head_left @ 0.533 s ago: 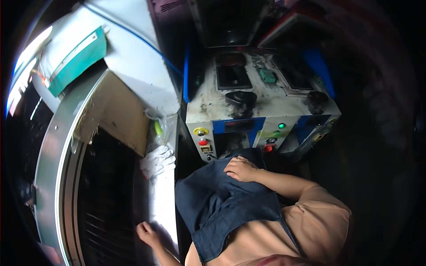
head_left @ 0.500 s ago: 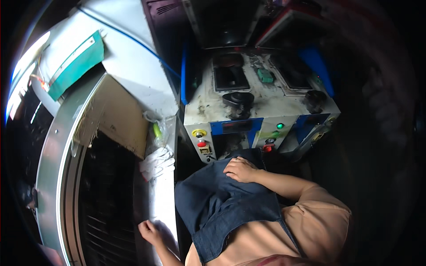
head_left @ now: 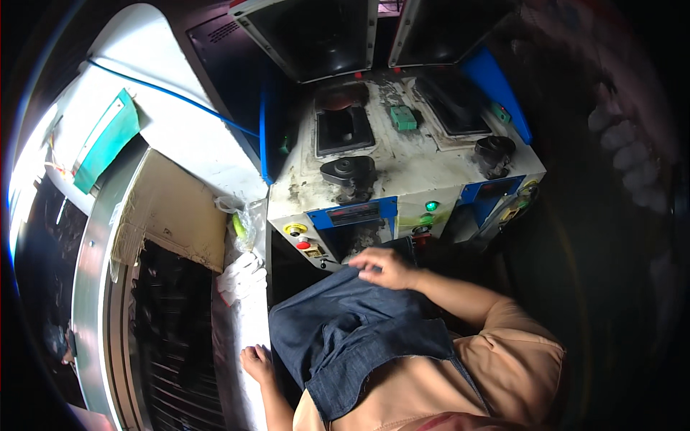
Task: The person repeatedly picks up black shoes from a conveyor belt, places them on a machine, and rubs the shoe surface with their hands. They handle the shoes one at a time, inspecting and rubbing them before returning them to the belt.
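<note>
My right hand [head_left: 384,268] is just above the dark blue apron [head_left: 352,316] over my lap, its fingers bent but apart and holding nothing. My left hand [head_left: 257,363] rests on the white ledge [head_left: 248,320] at my left side. Its fingers are loosely curled, and nothing shows in them. Farther up that ledge lie white gloves [head_left: 241,278] and a clear plastic bag [head_left: 248,215] with a yellow-green item [head_left: 239,228] in it. In front of my knees stands a grimy white machine [head_left: 287,190] with two dark recessed stations.
Black knobbed parts [head_left: 348,172] sit at the machine's front edge, and raised dark lids [head_left: 316,36] stand behind. Its front carries a red button [head_left: 302,246] and a green lamp [head_left: 431,206]. At left, a cardboard sheet [head_left: 183,208] hangs over a dark slatted conveyor [head_left: 172,323].
My right hand has lifted off the apron and its fingers have spread. The left hand has shifted slightly right and up in the picture. The view has tilted, showing more of the lids.
</note>
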